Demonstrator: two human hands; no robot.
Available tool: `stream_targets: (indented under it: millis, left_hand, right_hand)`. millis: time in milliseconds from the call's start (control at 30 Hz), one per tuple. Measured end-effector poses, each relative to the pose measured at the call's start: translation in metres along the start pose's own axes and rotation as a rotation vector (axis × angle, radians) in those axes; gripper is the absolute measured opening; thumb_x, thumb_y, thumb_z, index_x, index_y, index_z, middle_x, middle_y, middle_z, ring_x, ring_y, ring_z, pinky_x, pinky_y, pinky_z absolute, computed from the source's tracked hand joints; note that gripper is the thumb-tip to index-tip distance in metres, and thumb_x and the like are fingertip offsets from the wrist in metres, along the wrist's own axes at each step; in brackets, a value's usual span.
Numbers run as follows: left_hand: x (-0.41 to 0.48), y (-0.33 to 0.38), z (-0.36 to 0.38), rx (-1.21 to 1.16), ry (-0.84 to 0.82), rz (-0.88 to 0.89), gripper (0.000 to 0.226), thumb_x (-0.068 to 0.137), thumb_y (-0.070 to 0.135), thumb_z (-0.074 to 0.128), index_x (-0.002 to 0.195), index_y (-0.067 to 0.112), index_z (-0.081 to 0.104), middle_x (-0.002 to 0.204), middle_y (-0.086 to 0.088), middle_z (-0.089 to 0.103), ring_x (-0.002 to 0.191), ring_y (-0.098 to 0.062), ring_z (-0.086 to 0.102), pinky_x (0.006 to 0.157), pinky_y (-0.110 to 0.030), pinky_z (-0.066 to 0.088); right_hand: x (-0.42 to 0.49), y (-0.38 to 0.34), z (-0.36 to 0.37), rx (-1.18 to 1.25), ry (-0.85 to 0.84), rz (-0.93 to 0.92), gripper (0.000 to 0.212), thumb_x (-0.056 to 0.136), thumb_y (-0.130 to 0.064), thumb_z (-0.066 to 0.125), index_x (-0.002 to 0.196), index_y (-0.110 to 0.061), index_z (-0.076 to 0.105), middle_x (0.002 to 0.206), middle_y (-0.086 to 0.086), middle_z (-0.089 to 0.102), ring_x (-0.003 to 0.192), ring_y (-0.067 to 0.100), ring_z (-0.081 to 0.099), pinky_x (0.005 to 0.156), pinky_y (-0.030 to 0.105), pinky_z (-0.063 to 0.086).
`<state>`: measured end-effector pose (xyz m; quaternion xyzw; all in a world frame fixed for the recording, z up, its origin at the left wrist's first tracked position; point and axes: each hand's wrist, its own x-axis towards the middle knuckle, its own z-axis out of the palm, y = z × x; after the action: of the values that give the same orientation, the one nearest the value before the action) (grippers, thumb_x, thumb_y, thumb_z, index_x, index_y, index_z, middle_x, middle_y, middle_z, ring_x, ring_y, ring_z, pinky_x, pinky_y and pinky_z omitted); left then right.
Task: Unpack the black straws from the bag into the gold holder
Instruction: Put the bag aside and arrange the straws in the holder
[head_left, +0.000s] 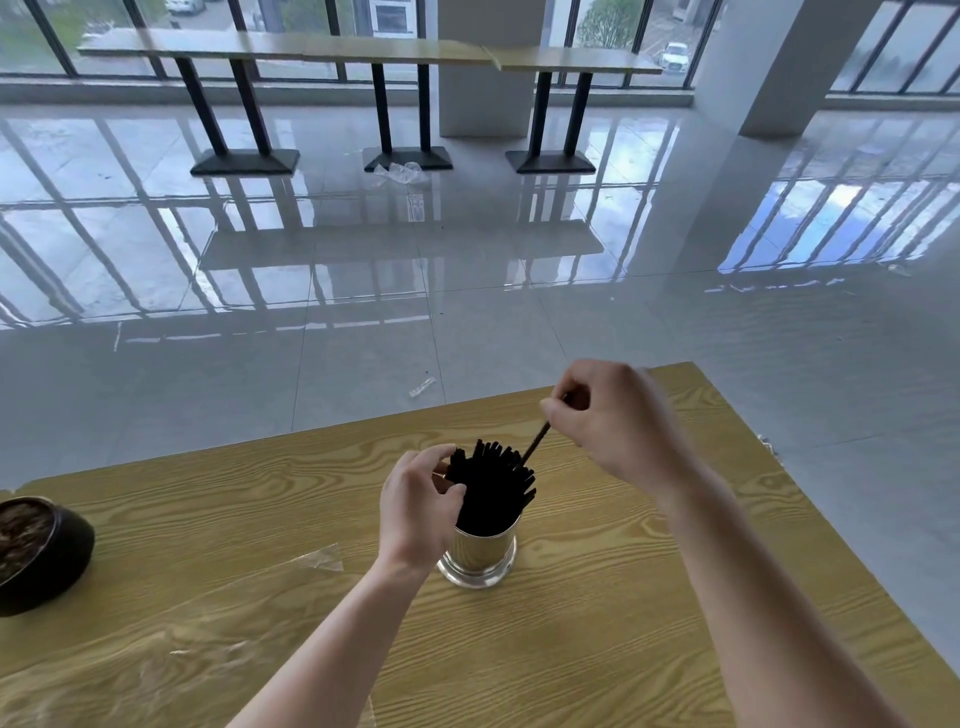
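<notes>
Nearest, a clear plastic bag (218, 613) lies flat and looks emptied on the desk (597, 649), left of the forearms. Further in, the gold holder (480, 551) stands upright near mid-desk, packed w/ black straws (491, 488) that fan out at the top. The left hand (418, 506) is curled against the bundle's left side, fingers (451, 493) closed lightly on the outer straws, steadying them. Beyond, the right hand (610, 415) has its fingers pinched shut on the top end of a single straw (537, 439) (slightly motion-blurred); its long axis is tilted, lower end pointing down-left into the bundle, upper end up-right. Straws are judged v. light, thin, fairly stiff but bendable and smooth, so a pinch near the upper end is best, w/ entry kept along the axis. Far left, a dark bowl (36, 551) sits at the desk edge.
</notes>
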<state>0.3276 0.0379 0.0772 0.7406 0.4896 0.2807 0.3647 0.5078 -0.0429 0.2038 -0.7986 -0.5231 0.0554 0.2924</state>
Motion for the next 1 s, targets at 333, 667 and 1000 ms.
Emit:
stream_targets:
  millis: [333, 667, 1000]
  left_hand:
    - [-0.007, -0.004, -0.002, -0.024, 0.007, 0.027, 0.052, 0.076, 0.0, 0.076, 0.123, 0.021, 0.068, 0.101, 0.007, 0.07, 0.085, -0.002, 0.064, 0.076, -0.01, 0.044]
    - [-0.008, -0.004, 0.0, -0.049, 0.055, 0.064, 0.048, 0.078, 0.0, 0.075, 0.123, 0.017, 0.069, 0.1, 0.004, 0.072, 0.086, -0.01, 0.067, 0.082, -0.029, 0.053]
    - [-0.002, -0.014, -0.008, 0.008, -0.009, -0.044, 0.061, 0.082, 0.014, 0.081, 0.138, 0.012, 0.058, 0.1, -0.003, 0.061, 0.08, -0.014, 0.059, 0.081, -0.026, 0.048]
  right_hand:
    - [0.001, 0.007, 0.08, -0.112, -0.24, 0.038, 0.007, 0.084, -0.028, 0.076, 0.09, -0.026, 0.078, 0.09, -0.007, 0.075, 0.084, 0.013, 0.069, 0.068, 0.027, 0.054]
    - [-0.017, 0.023, 0.098, -0.117, -0.131, -0.036, 0.023, 0.084, -0.033, 0.077, 0.106, -0.026, 0.076, 0.101, -0.007, 0.075, 0.097, 0.015, 0.065, 0.071, 0.025, 0.044]
    - [-0.066, 0.067, 0.083, 0.296, -0.016, 0.25, 0.036, 0.086, -0.015, 0.077, 0.121, -0.013, 0.069, 0.077, -0.007, 0.068, 0.068, 0.004, 0.064, 0.068, 0.023, 0.058]
